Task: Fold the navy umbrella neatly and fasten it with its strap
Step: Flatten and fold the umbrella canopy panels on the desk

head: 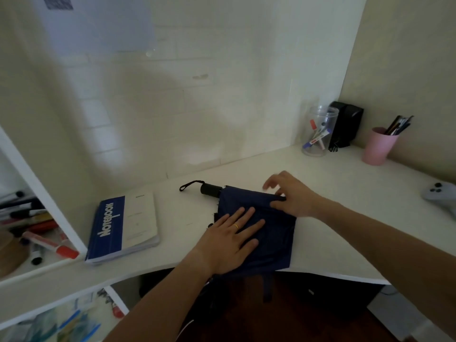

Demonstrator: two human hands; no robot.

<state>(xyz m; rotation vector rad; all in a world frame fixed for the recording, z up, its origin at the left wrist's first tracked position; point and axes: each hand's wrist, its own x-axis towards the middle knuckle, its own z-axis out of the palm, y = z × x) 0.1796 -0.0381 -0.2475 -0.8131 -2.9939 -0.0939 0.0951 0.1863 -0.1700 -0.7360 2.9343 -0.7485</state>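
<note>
The navy umbrella (274, 233) lies collapsed on the white desk (345, 218), its fabric spread flat and loose. Its black handle (209, 189) with a wrist loop points to the far left. Part of the fabric and the strap (267, 287) hang over the desk's front edge. My left hand (232, 239) lies flat, fingers spread, pressing on the near part of the fabric. My right hand (292, 196) pinches the far top edge of the fabric between thumb and fingers.
A blue and white notebook (123, 225) lies left of the umbrella. At the back right stand a clear jar of markers (318, 132), a black box (345, 124) and a pink pen cup (378, 146). A grey controller (441, 197) sits far right. Shelves with markers (37, 230) are at left.
</note>
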